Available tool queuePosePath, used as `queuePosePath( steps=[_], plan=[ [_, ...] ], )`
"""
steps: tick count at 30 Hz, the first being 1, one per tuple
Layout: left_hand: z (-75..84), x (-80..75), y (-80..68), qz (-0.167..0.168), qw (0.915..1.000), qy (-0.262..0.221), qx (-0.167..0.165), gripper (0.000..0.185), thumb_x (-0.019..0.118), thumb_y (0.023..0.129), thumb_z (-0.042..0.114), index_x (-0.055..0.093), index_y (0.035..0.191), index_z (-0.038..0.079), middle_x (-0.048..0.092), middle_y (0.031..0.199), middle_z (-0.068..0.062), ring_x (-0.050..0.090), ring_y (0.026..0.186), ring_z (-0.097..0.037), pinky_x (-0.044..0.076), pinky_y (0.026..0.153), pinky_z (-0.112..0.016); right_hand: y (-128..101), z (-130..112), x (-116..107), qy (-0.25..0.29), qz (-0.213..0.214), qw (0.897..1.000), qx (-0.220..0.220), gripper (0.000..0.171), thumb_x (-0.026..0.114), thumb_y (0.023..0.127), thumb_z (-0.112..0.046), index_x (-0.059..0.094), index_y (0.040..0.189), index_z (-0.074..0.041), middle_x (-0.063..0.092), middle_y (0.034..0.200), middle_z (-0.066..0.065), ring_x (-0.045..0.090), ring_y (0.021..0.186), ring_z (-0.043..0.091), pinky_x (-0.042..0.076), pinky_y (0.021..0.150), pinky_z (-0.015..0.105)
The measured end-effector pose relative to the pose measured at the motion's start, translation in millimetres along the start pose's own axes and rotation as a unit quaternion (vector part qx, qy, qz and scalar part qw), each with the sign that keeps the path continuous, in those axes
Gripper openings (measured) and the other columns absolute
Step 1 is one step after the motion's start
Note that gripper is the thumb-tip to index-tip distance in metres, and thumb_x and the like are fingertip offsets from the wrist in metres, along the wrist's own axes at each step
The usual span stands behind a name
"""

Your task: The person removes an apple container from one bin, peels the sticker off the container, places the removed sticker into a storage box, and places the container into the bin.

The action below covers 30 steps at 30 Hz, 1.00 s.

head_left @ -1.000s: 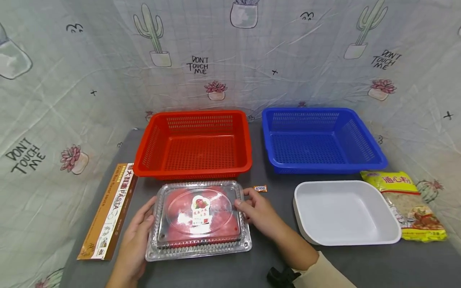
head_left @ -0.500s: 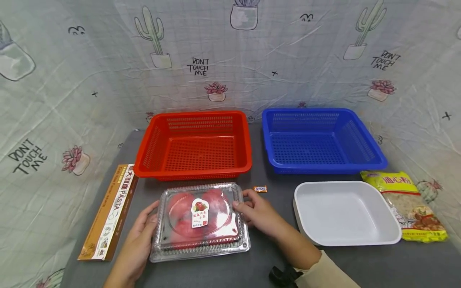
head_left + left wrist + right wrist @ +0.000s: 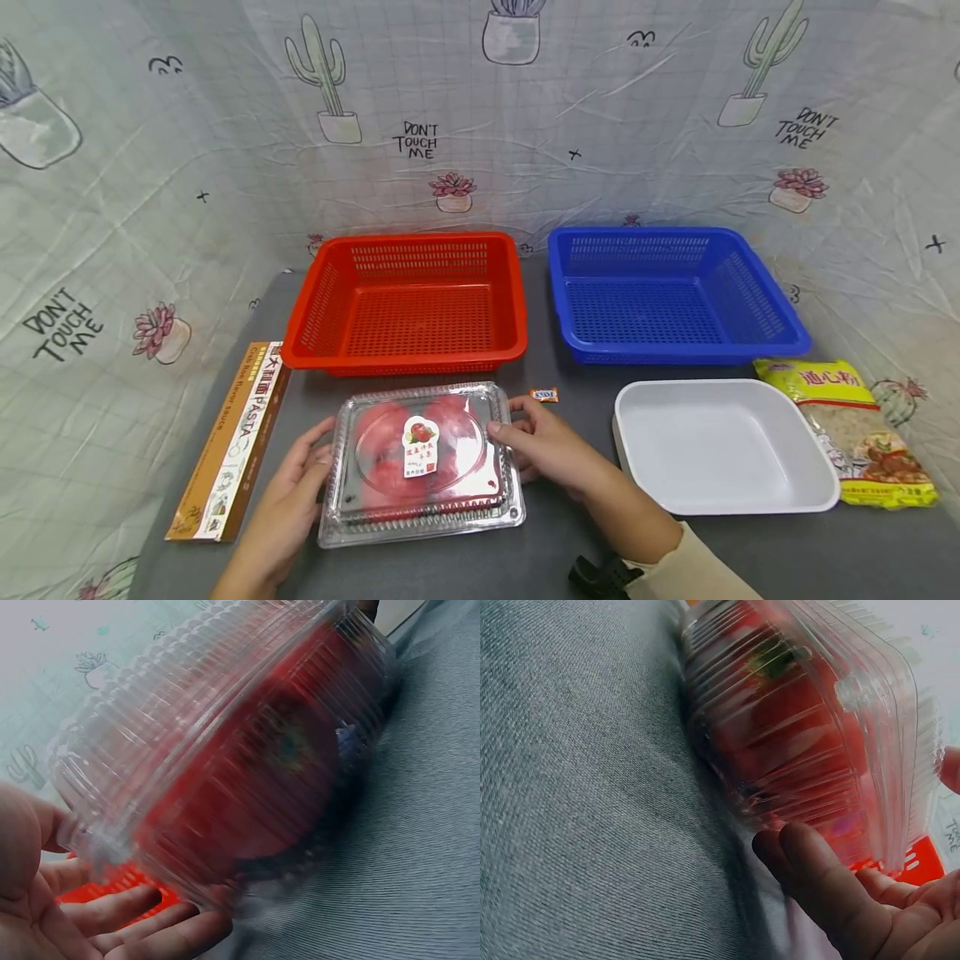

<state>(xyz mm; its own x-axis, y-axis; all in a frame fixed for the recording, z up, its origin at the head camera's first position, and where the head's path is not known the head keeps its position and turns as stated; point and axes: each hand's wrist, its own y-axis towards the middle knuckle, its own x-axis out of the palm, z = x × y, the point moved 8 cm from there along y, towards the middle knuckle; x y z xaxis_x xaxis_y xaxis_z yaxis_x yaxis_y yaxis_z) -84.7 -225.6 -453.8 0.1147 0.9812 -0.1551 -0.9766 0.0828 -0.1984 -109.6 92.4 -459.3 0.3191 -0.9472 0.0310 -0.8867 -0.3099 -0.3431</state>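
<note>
Head view: looks forward and down from above, farthest of 3, takes in table, curtain, my left hand and right hand. Left wrist view: close, tilted, past left hand onto side of clear box. Right wrist view: equally close, tilted, past right hand onto box. All 3 share box and red basket.

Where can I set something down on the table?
Bare table lies between the candy and white tray, and in front of that tray, right of the sleeve. Crowded: left, around the pasta box, left hand and fruit box; far right, where the yellow bag crowds the tray.
</note>
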Motion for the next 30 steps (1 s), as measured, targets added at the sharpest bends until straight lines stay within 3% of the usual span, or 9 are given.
queuePosePath(
  steps=[5,11,15,18,21,22,25,27,30],
  plan=[
    [13.8,-6.3,1.0,0.020,0.9963,0.083,0.008,0.053,0.046,0.116,0.027,0.033,0.167,0.017,0.042,0.161,-0.019,0.052,0.135,-0.033,0.058,0.083,-0.039,-3.1,-9.0,-7.6,-0.065,0.031,0.997,-0.019,0.059,0.071,0.103,-0.035,0.052,0.146,0.001,0.071,0.114,0.016,0.075,0.076,0.024,0.065,0.067,0.043],
    [37.6,-9.5,-3.3,0.038,0.9831,0.159,0.082,0.048,0.053,0.114,0.023,0.046,0.160,0.012,0.049,0.157,-0.018,0.060,0.129,-0.035,0.060,0.084,-0.027,-10.3,-29.5,-22.1,-0.174,0.083,0.980,-0.050,0.050,0.072,0.102,-0.036,0.065,0.137,-0.001,0.073,0.113,0.014,0.077,0.077,0.024,0.065,0.067,0.040],
    [55.6,-11.3,-6.7,0.062,0.9614,0.224,0.147,0.045,0.060,0.110,0.019,0.055,0.155,0.011,0.057,0.151,-0.014,0.059,0.131,-0.031,0.053,0.090,-0.018,-17.3,-45.9,-25.5,-0.247,0.111,0.960,-0.073,0.043,0.074,0.101,-0.039,0.071,0.130,-0.008,0.075,0.107,0.005,0.075,0.076,0.018,0.061,0.068,0.034],
    [66.8,-8.8,-8.6,0.064,0.9512,0.246,0.175,0.045,0.065,0.108,0.017,0.058,0.152,0.013,0.059,0.149,-0.008,0.056,0.133,-0.027,0.046,0.095,-0.012,-22.8,-57.8,-25.0,-0.304,0.126,0.939,-0.098,0.039,0.075,0.099,-0.041,0.074,0.125,-0.011,0.076,0.098,-0.004,0.071,0.075,0.010,0.056,0.067,0.032],
    [77.1,-3.7,-11.4,0.055,0.9439,0.258,0.198,0.046,0.070,0.105,0.018,0.061,0.150,0.014,0.058,0.151,-0.005,0.054,0.135,-0.024,0.047,0.097,-0.013,-27.4,-69.4,-18.9,-0.341,0.119,0.922,-0.135,0.035,0.077,0.098,-0.039,0.076,0.121,-0.013,0.074,0.094,-0.010,0.067,0.075,0.007,0.055,0.066,0.031],
    [80.5,-2.0,-12.3,0.055,0.9394,0.268,0.207,0.046,0.072,0.104,0.019,0.062,0.149,0.015,0.057,0.151,-0.004,0.054,0.136,-0.025,0.049,0.101,-0.020,-28.9,-74.0,-15.6,-0.351,0.112,0.917,-0.153,0.033,0.077,0.098,-0.037,0.076,0.121,-0.013,0.074,0.093,-0.011,0.066,0.074,0.006,0.055,0.066,0.030],
    [90.0,4.1,-15.8,0.061,0.9255,0.294,0.231,0.047,0.079,0.099,0.021,0.067,0.144,0.017,0.059,0.150,-0.002,0.055,0.137,-0.028,0.050,0.105,-0.046,-34.0,-90.8,0.0,-0.394,0.077,0.883,-0.243,0.030,0.079,0.097,-0.031,0.077,0.121,-0.013,0.072,0.094,-0.011,0.066,0.077,0.005,0.057,0.068,0.027],
    [95.5,9.8,-17.8,0.061,0.9156,0.310,0.248,0.047,0.083,0.095,0.021,0.070,0.140,0.017,0.060,0.147,-0.003,0.056,0.135,-0.031,0.049,0.102,-0.059,-38.0,-100.6,13.9,-0.425,0.044,0.849,-0.311,0.029,0.078,0.097,-0.028,0.077,0.121,-0.012,0.072,0.096,-0.009,0.066,0.081,0.006,0.057,0.070,0.025],
    [102.1,19.7,-20.8,0.055,0.8988,0.332,0.281,0.051,0.089,0.089,0.019,0.072,0.137,0.014,0.063,0.143,-0.004,0.058,0.131,-0.031,0.048,0.098,-0.063,-42.4,-109.9,36.2,-0.459,-0.012,0.801,-0.384,0.029,0.078,0.097,-0.027,0.076,0.120,-0.010,0.073,0.099,-0.004,0.068,0.088,0.009,0.057,0.076,0.024]
  ],
)
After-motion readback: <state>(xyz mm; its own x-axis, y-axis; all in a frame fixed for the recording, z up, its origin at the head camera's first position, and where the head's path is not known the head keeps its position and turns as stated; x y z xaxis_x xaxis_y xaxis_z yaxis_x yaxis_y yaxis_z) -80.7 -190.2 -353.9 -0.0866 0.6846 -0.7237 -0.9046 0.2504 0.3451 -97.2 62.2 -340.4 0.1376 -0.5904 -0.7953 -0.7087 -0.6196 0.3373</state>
